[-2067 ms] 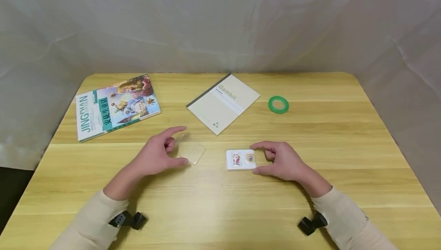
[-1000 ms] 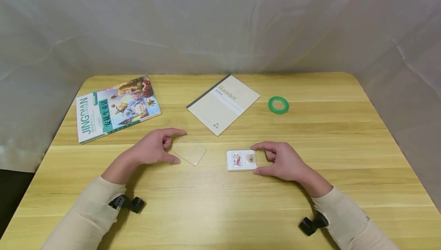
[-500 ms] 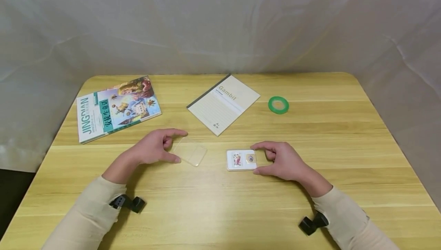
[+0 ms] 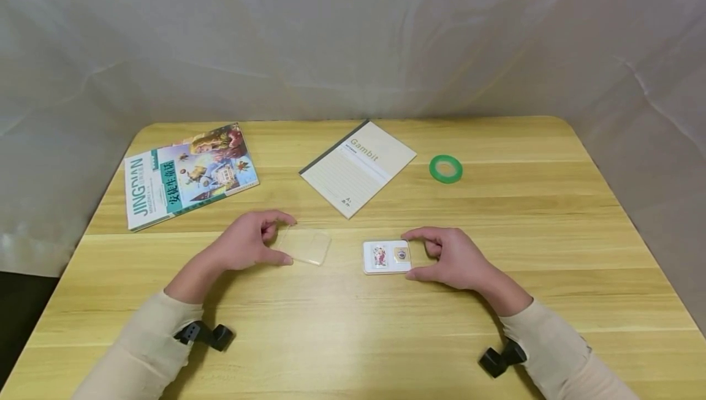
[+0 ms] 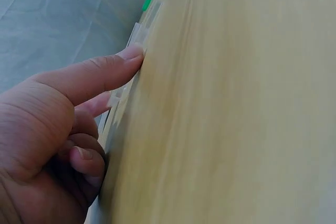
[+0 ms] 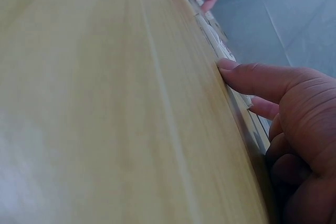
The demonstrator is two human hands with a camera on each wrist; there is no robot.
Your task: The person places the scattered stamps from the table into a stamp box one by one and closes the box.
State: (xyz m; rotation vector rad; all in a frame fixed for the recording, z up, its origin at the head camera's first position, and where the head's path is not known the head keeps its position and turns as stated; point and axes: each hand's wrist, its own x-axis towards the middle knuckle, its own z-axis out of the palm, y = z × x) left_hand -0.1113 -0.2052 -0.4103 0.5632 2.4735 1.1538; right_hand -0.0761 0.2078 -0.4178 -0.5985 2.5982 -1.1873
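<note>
On the table (image 4: 353, 326), your left hand (image 4: 248, 244) has curled its index finger in, now pinching the clear cover (image 4: 303, 245); your right hand (image 4: 447, 259) still grips the white case (image 4: 385, 256).

The person is wearing a long-sleeved cream top; each sleeve (image 4: 146, 351) is ending at the wrist in a plain cuff. A small black angular camera mount (image 4: 205, 334) is sitting under the left wrist, and a matching black mount (image 4: 500, 357) under the right. Both hands are bare.
</note>
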